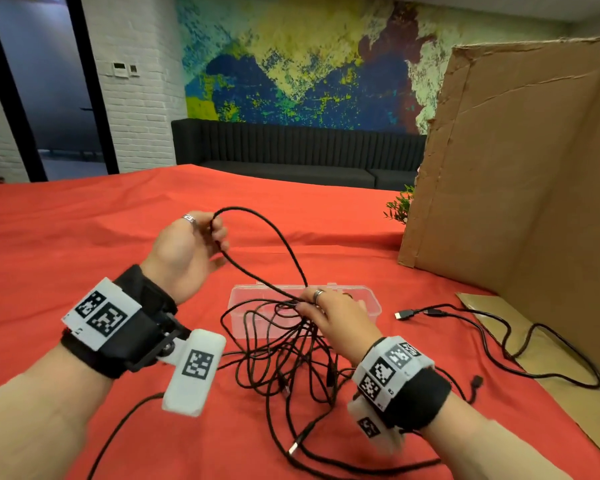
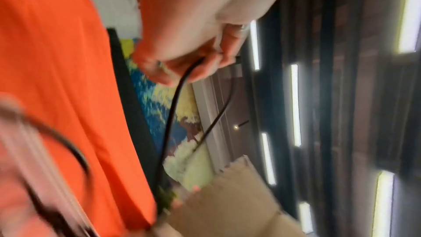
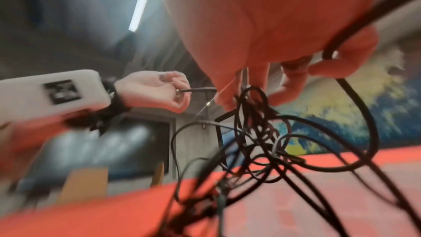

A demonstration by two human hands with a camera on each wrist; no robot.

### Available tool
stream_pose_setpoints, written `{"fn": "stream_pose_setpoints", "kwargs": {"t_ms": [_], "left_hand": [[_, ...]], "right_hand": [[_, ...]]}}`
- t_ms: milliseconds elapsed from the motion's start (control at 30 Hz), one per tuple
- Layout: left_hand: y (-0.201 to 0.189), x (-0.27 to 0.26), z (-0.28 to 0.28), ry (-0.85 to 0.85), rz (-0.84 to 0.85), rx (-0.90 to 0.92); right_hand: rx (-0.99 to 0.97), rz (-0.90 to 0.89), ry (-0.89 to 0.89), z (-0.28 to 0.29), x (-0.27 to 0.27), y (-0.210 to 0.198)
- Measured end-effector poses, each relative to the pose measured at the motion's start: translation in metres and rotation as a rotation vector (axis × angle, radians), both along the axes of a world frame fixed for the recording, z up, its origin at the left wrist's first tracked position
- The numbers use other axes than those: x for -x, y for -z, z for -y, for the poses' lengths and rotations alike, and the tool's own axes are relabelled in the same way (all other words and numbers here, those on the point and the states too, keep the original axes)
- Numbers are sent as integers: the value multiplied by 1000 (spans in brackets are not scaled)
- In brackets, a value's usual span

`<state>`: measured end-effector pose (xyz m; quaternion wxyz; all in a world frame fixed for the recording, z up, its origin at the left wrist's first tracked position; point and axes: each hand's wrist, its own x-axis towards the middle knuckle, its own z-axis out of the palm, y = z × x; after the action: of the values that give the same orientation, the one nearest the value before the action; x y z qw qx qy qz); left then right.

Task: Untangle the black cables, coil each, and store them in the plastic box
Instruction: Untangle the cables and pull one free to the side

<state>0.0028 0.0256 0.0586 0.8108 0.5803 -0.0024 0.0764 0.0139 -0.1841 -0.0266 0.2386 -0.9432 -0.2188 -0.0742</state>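
Note:
A tangle of black cables hangs over the red cloth in front of a clear plastic box, which lies open-topped behind it. My right hand pinches the knot of the tangle from above and holds it off the cloth; the right wrist view shows the cables bunched under its fingertips. My left hand is raised to the left and grips a long loop of one cable that runs down to the knot. In the left wrist view the loop leaves the curled fingers.
A separate black cable with plugs lies on the cloth to the right. A big cardboard sheet stands at the right, with a small green plant behind its edge. A dark sofa runs beyond the table.

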Motion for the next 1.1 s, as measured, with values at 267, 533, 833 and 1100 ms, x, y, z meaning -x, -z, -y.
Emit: {"fn": "stream_pose_setpoints", "kwargs": {"t_ms": [267, 533, 833, 1100], "left_hand": [[20, 8, 35, -78, 559, -1771], [11, -5, 14, -80, 528, -1112], [5, -21, -48, -439, -21, -1449], [57, -9, 53, 427, 353, -1708]], "right_hand": [[271, 644, -2, -15, 15, 0], [364, 288, -81, 14, 7, 2], [246, 459, 2, 35, 2, 19], [220, 599, -144, 25, 19, 12]]}}
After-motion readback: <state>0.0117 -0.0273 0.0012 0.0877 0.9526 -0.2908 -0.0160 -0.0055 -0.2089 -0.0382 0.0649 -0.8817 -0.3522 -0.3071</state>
